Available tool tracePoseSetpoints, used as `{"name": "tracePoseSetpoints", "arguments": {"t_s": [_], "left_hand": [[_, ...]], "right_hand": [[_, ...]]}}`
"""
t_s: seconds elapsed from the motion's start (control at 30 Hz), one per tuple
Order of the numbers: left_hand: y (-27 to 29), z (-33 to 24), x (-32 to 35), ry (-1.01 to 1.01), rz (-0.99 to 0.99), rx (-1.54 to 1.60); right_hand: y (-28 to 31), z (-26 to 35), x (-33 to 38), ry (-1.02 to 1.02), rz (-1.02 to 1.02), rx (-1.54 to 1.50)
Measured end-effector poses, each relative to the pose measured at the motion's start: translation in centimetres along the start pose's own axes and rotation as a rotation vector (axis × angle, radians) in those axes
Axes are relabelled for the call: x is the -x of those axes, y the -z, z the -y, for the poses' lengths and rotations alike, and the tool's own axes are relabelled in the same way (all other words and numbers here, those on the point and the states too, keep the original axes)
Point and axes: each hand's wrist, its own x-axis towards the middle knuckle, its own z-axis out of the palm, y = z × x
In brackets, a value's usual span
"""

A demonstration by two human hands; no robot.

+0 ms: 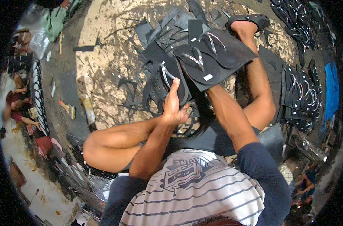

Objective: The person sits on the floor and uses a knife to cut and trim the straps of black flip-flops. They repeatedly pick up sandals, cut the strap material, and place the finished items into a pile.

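Note:
My left hand is closed on the heel end of a black flip-flop with a shiny silver strap. Its thumb lies along the top, and the other fingers are mostly hidden. To the right is a black foam sheet bearing two silver straps and a small white label. My right forearm reaches up to this sheet's near edge; the right hand is hidden beneath it, so its fingers do not show. Dark foam offcuts lie piled beyond the flip-flop.
My bent legs frame the work spot, with a black clog on the right foot. More strapped black sheets are stacked at the right, beside a blue sheet. A brush lies on the floor at left. Other people sit at the far left.

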Motion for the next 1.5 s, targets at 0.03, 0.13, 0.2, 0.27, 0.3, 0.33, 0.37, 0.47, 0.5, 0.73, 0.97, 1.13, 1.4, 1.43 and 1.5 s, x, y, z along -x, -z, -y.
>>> {"name": "tracePoseSetpoints", "arguments": {"t_s": [0.03,0.13,0.2,0.27,0.3,0.33,0.37,0.47,0.5,0.73,0.97,1.13,1.4,1.43,1.5], "left_hand": [[1.1,-0.1,-0.2,-0.006,0.092,0.010],[4.1,-0.3,3.5,0.035,0.594,0.011],[5.0,-2.1,6.0,-0.111,0.575,0.028],[5.7,-4.1,9.1,-0.350,0.129,-0.145],[6.6,-4.1,9.7,-0.445,0.091,-0.262],[7.5,-3.6,9.9,-0.510,0.067,-0.379],[8.3,-3.2,10.4,-0.573,0.038,-0.499],[9.7,-2.6,14.4,-0.688,0.107,-0.878],[10.5,-3.5,15.2,-0.699,0.164,-0.702],[10.3,-6.5,19.0,-0.809,0.004,-0.326],[13.2,-4.7,21.1,-0.797,-0.096,-0.179],[12.9,-4.2,22.4,-0.844,0.070,-0.377],[12.7,-5.1,23.2,-0.729,0.145,-0.529],[12.6,-5.2,23.5,-0.719,0.139,-0.540],[12.3,-5.3,24.2,-0.704,0.123,-0.561]], "right_hand": [[-0.1,-0.7,-1.1,-0.023,0.001,0.010],[-0.9,-1.0,-2.5,-0.085,0.055,-0.083],[-1.9,1.7,-1.2,-0.191,0.206,-0.460],[1.9,10.0,2.3,-0.424,0.318,-1.164],[4.8,13.2,3.5,-0.424,0.341,-1.290],[6.9,15.1,4.4,-0.376,0.277,-1.445],[8.7,16.5,5.2,-0.328,0.212,-1.602],[13.0,18.1,6.8,-0.155,0.225,-1.097],[13.0,18.4,7.3,-0.049,0.183,-0.924],[16.3,24.2,15.0,0.029,0.300,-0.905],[10.3,17.9,24.0,0.264,0.248,-0.453],[11.1,19.7,18.8,0.383,0.233,-0.276],[17.7,25.0,10.3,0.664,0.477,-0.231],[17.9,25.3,9.7,0.693,0.512,-0.244],[17.6,25.6,8.9,0.757,0.547,-0.262]]}}
